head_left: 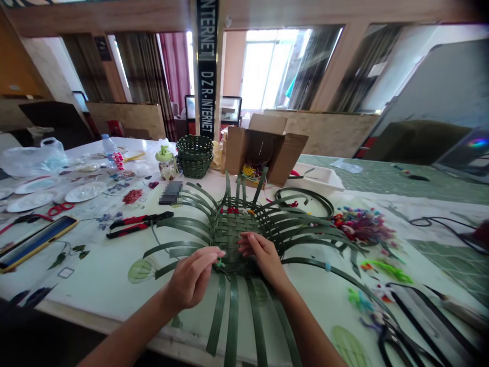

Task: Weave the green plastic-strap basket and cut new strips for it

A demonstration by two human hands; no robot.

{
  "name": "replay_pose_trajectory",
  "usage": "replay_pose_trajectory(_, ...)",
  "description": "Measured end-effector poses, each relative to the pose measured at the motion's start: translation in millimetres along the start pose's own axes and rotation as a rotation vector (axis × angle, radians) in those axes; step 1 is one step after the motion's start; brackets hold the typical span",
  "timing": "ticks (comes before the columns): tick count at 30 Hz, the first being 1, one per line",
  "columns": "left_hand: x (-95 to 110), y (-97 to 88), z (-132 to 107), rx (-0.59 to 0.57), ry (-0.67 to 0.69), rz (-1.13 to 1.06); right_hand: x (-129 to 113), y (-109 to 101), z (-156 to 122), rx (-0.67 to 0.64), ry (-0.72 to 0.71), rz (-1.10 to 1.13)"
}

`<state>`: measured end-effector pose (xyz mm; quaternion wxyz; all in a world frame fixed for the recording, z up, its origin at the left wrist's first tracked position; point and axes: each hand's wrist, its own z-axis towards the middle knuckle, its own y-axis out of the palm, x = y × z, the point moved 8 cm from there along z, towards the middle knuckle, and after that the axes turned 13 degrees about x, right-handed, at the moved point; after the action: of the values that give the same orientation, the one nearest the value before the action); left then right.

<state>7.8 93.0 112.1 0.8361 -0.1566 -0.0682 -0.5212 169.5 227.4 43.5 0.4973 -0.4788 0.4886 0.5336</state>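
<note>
A dark green basket of flat plastic strips [233, 232] lies in front of me, its woven base in the middle and long loose strips fanning out on all sides. Small red and yellow pieces sit along its far edge. My left hand [193, 278] is at the near left edge of the weave, fingers pinched together; a small green bit shows by the fingertips, too small to name. My right hand [262, 252] hovers over the right part of the base, fingers loosely bent and slightly apart, with nothing visible in them.
Pliers [139, 223] lie left, scissors [397, 339] at the near right. Behind stand finished green baskets [194, 155], a jar [166, 165] and a cardboard box [282, 158]. Coiled strip [324, 201] and colourful pipe-cleaner-like bits [362, 227] lie right, white plates [84, 192] left.
</note>
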Motion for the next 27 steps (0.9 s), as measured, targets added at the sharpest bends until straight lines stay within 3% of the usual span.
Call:
replay_pose_trajectory(4,4,-3.0,-18,-0.068,0.096,0.159,1,-1,-1,-0.007,-0.010,-0.011)
replay_pose_trajectory(10,-8,23.2,-39,-0.345,0.120,0.359,2,4,-2,-0.067,-0.044,-0.113)
replay_pose_trajectory(13,-10,33.0,-44,-0.426,0.113,0.441,-3,12,-8,-0.183,-0.105,-0.239)
replay_pose_trajectory(20,-16,38.2,-49,-0.432,0.071,0.396,-19,17,-33,-0.506,-0.192,-0.375)
replay_pose_trajectory(27,-23,49.3,-49,-0.491,0.089,0.391,-10,19,-34,-0.504,-0.281,-0.450)
